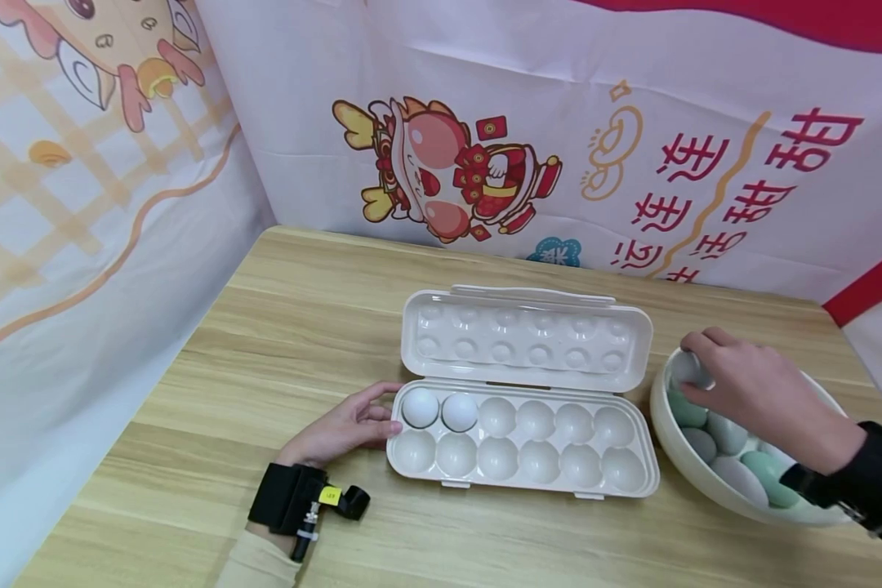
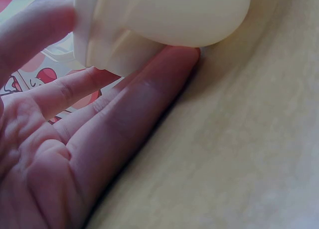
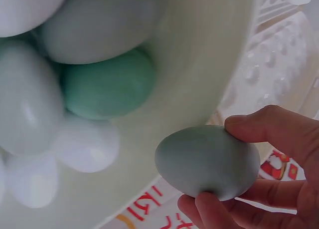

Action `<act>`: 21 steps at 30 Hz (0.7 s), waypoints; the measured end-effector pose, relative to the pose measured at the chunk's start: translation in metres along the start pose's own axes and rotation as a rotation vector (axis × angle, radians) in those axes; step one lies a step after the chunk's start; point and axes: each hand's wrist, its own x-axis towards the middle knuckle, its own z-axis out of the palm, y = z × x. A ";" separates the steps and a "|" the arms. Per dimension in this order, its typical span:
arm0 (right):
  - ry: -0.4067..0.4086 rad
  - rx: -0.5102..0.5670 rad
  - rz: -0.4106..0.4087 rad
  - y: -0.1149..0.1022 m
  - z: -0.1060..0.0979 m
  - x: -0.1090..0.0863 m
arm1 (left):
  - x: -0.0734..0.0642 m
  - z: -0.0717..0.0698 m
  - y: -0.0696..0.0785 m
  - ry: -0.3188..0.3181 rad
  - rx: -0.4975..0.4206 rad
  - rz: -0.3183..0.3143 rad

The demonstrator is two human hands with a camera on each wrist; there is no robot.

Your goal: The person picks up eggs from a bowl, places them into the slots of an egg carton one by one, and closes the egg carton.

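Grey-green, one egg (image 3: 207,161) sits pinched in my right hand (image 1: 760,392), thumb on one side and fingers on the other, one end left free. It is at the edge of the bowl (image 3: 209,54) beneath that hand; whether it touches the wall I cannot tell. More eggs (image 1: 738,482), pale, grey and green, lie together under my right hand. My left hand (image 1: 353,425) grips the carton (image 1: 500,459) by its nearer end, thumb at the rim, fingers bent against the side and underside. The carton lies between my hands on the tabletop (image 1: 301,327), its lid (image 1: 525,374) open, farther out than my left hand. Two white eggs (image 1: 459,412) fill the wells of the far row closest to my left hand.

I judge the egg light, stiff and smooth, so apt to slip, and easily cracked if the shell is real. A gentle hold round its middle should suit better than a squeeze at the tip. The carton looks like light plastic, best steadied by its end.
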 end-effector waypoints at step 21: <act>0.104 -0.056 -0.128 -0.045 -0.008 0.010 | -0.001 0.003 0.003 0.016 -0.007 -0.029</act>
